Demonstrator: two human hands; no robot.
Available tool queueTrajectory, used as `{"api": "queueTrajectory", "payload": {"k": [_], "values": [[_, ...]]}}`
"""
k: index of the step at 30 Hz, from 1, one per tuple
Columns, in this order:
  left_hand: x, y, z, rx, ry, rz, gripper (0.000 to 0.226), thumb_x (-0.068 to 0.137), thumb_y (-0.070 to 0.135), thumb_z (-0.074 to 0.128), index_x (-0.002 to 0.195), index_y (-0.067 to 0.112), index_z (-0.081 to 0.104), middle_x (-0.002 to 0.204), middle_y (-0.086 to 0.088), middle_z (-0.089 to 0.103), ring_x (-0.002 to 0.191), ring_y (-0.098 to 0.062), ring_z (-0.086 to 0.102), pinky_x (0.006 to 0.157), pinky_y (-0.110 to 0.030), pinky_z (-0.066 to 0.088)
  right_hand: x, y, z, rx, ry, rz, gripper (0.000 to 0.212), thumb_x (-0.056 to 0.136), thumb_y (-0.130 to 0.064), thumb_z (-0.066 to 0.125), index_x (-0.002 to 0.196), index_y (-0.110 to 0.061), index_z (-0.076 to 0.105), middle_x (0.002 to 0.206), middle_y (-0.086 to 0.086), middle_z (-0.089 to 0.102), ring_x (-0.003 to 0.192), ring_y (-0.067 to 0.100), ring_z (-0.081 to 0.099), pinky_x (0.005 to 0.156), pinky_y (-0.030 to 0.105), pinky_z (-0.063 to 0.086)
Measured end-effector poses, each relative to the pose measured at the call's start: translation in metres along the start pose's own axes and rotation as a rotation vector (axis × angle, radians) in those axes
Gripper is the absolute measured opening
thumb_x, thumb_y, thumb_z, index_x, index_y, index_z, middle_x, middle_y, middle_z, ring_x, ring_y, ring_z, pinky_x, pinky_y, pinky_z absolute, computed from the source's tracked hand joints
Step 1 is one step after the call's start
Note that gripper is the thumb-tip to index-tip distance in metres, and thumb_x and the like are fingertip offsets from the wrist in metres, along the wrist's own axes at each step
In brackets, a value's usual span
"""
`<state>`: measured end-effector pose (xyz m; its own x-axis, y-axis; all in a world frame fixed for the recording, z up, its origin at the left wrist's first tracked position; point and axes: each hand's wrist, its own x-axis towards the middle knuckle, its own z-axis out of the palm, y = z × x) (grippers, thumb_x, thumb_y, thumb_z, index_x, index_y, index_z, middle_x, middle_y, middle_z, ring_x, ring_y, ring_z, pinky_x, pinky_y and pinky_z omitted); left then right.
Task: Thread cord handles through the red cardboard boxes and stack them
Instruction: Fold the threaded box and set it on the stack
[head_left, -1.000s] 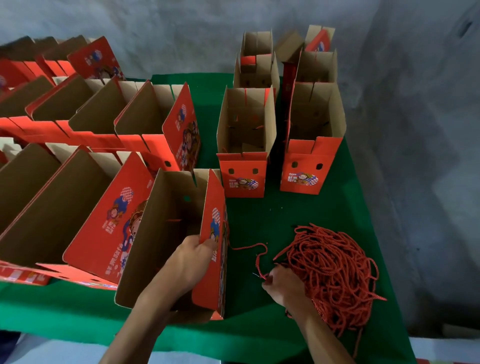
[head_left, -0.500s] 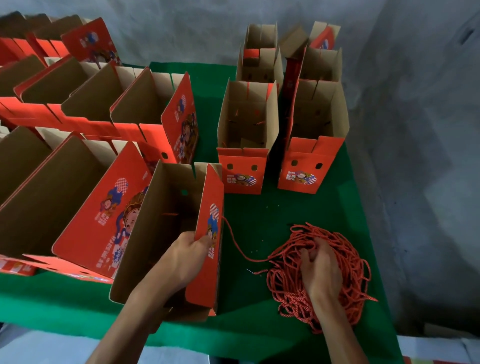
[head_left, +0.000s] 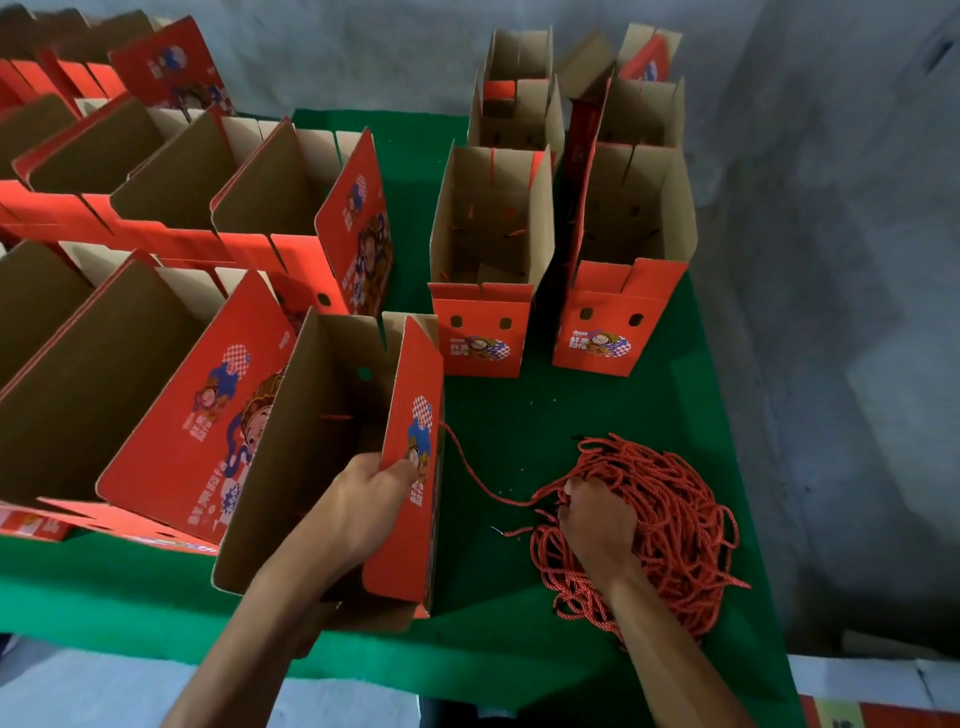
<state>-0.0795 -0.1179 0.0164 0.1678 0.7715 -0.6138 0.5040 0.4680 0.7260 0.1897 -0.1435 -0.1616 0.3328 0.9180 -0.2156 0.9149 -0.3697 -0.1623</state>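
Cord (head_left: 470, 470) runs from the red outer wall of the nearest box (head_left: 332, 441) across the green counter (head_left: 519, 415) to the pile (head_left: 670, 525), where the right hand (head_left: 597, 525) sits with fingers curled into the strands, seemingly gripping some. The left hand (head_left: 371, 496) holds the box's right wall at its top edge, thumb on the printed face, fingers inside and hidden. The box stands open at the counter's near edge, beside the other open boxes (head_left: 249, 218).

The main risk is tangling: the pile is loose and knotted-looking, so a pull may drag several strands instead of one. A sharp tug on the threaded cord could tear its hole or yank the end back out. With the box this near the edge, a slipped grip could tip it off.
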Motion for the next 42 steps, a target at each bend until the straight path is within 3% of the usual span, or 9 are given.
{"api": "queueTrajectory", "payload": {"k": [5, 8, 17, 23, 27, 32, 36, 40, 42], "values": [[-0.004, 0.002, 0.001, -0.011, 0.001, -0.005, 0.024, 0.108, 0.040, 0.044, 0.104, 0.021, 0.058, 0.100, -0.007, 0.075, 0.087, -0.022, 0.075, 0.070, -0.030, 0.056, 0.012, 0.000, 0.000, -0.025, -0.065, -0.069, 0.013, 0.096, -0.027, 0.064, 0.105, -0.018, 0.065, 0.088, -0.005, 0.071, 0.079, 0.014, 0.071, 0.071, 0.032, 0.061], [-0.005, 0.003, 0.000, -0.006, 0.000, -0.009, 0.023, 0.108, 0.040, 0.044, 0.104, 0.022, 0.058, 0.102, -0.008, 0.075, 0.091, -0.024, 0.075, 0.073, -0.032, 0.057, 0.017, -0.001, 0.002, 0.050, -0.007, -0.101, 0.024, 0.095, -0.041, 0.062, 0.109, -0.022, 0.064, 0.094, -0.005, 0.070, 0.084, 0.016, 0.070, 0.072, 0.031, 0.058], [-0.009, 0.006, 0.000, -0.014, 0.012, -0.001, 0.023, 0.108, 0.038, 0.044, 0.100, 0.022, 0.058, 0.099, -0.007, 0.074, 0.087, -0.022, 0.074, 0.067, -0.028, 0.055, 0.014, -0.006, 0.009, -0.010, -0.027, -0.125, 0.015, 0.101, -0.030, 0.061, 0.104, -0.021, 0.073, 0.100, -0.005, 0.070, 0.082, 0.012, 0.070, 0.076, 0.031, 0.060], [-0.008, 0.006, -0.001, -0.032, 0.020, -0.019, 0.023, 0.108, 0.035, 0.046, 0.098, 0.018, 0.059, 0.098, -0.011, 0.074, 0.090, -0.027, 0.074, 0.072, -0.031, 0.057, 0.002, -0.034, -0.027, 0.852, -0.272, 0.000, 0.025, 0.092, -0.045, 0.072, 0.079, -0.024, 0.073, 0.082, -0.012, 0.071, 0.075, 0.004, 0.067, 0.070, 0.024, 0.048], [-0.007, 0.005, 0.001, -0.024, 0.014, -0.016, 0.024, 0.108, 0.035, 0.045, 0.100, 0.017, 0.059, 0.102, -0.014, 0.074, 0.094, -0.031, 0.073, 0.084, -0.040, 0.057, -0.001, -0.045, -0.030, 1.321, -0.406, 0.134, 0.028, 0.095, -0.033, 0.073, 0.089, -0.006, 0.073, 0.076, 0.005, 0.070, 0.044, 0.008, 0.034, 0.040, 0.022, 0.025], [-0.005, 0.002, -0.001, -0.045, 0.014, -0.029, 0.022, 0.108, 0.038, 0.046, 0.101, 0.021, 0.058, 0.103, -0.010, 0.075, 0.093, -0.027, 0.074, 0.081, -0.036, 0.059, -0.010, -0.047, 0.019, 1.116, -0.430, 0.142, 0.026, 0.097, -0.018, 0.068, 0.094, 0.007, 0.070, 0.077, 0.019, 0.066, 0.043, 0.008, 0.034, 0.044, 0.026, 0.025], [-0.002, -0.004, -0.007, -0.063, -0.002, -0.059, 0.027, 0.106, 0.042, 0.049, 0.109, 0.017, 0.058, 0.104, -0.011, 0.076, 0.094, -0.029, 0.075, 0.091, -0.045, 0.059, -0.015, -0.044, 0.041, 0.709, -0.265, 0.027, 0.021, 0.098, -0.028, 0.068, 0.111, -0.013, 0.062, 0.069, -0.007, 0.064, 0.054, 0.001, 0.058, 0.050, 0.019, 0.038], [0.001, -0.007, -0.012, -0.097, -0.028, -0.066, 0.030, 0.106, 0.042, 0.049, 0.110, 0.014, 0.059, 0.095, -0.009, 0.079, 0.088, -0.027, 0.077, 0.077, -0.035, 0.061, -0.022, -0.054, 0.046, 0.468, -0.197, -0.223, 0.032, 0.098, -0.037, 0.067, 0.129, -0.029, 0.063, 0.110, -0.013, 0.069, 0.082, -0.004, 0.063, 0.069, 0.010, 0.046], [0.001, -0.008, -0.013, -0.102, -0.042, -0.057, 0.030, 0.106, 0.042, 0.048, 0.109, 0.014, 0.061, 0.093, -0.008, 0.078, 0.088, -0.026, 0.077, 0.075, -0.033, 0.061, -0.021, -0.064, 0.048, 0.359, -0.193, -0.324, 0.034, 0.098, -0.039, 0.065, 0.131, -0.032, 0.064, 0.122, -0.010, 0.064, 0.102, 0.004, 0.063, 0.086, 0.019, 0.050]]}}
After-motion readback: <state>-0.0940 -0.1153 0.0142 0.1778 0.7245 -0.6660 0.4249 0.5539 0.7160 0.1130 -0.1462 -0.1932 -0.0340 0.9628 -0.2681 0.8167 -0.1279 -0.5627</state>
